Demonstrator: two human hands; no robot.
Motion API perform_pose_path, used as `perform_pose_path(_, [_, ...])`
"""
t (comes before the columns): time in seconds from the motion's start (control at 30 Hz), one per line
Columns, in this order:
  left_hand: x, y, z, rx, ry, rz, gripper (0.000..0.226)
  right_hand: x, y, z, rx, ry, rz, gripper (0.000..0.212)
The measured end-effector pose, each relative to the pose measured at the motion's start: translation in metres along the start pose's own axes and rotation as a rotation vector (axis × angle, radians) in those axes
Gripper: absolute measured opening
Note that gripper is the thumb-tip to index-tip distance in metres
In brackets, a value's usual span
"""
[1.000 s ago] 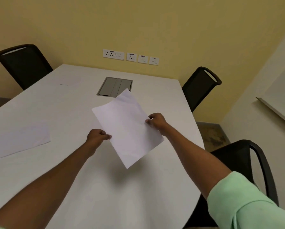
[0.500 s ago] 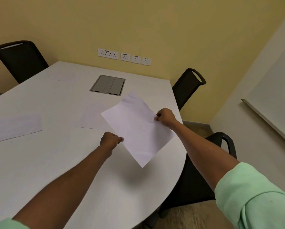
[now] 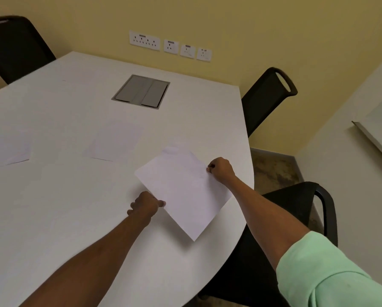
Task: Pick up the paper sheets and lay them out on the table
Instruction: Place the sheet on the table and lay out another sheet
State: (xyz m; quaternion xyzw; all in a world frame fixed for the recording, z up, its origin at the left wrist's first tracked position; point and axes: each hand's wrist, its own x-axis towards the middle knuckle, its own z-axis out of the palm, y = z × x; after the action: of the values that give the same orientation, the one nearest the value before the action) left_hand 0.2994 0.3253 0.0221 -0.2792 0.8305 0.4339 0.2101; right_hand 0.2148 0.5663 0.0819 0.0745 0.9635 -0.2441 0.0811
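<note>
Two hands, left [image 3: 144,204] and right [image 3: 221,170], fingers pinching opposite edges of one sheet [image 3: 183,189] low over the bench [image 3: 53,218] near its right rim. Laying-down step; next: lower flat, release both pinches.

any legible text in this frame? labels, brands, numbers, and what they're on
None can be read.
Wall socket plates: small dark marks along their tops, too small and blurred to read.
Held paper sheet: blank on the side showing.
Sheets lying on the table: no print visible.
</note>
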Motion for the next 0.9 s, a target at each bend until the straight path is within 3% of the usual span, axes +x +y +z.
perform_pose_path(0.43, [0.056, -0.017, 0.066, 0.176, 0.019, -0.142, 0.037, 0.051, 0.065, 0.08, 0.044, -0.134, 0.063, 0.016])
perform_pose_path(0.9, [0.076, -0.01, 0.071, 0.426, -0.038, -0.124, 0.027, 0.061, 0.073, 0.1, 0.005, -0.145, 0.119, 0.019])
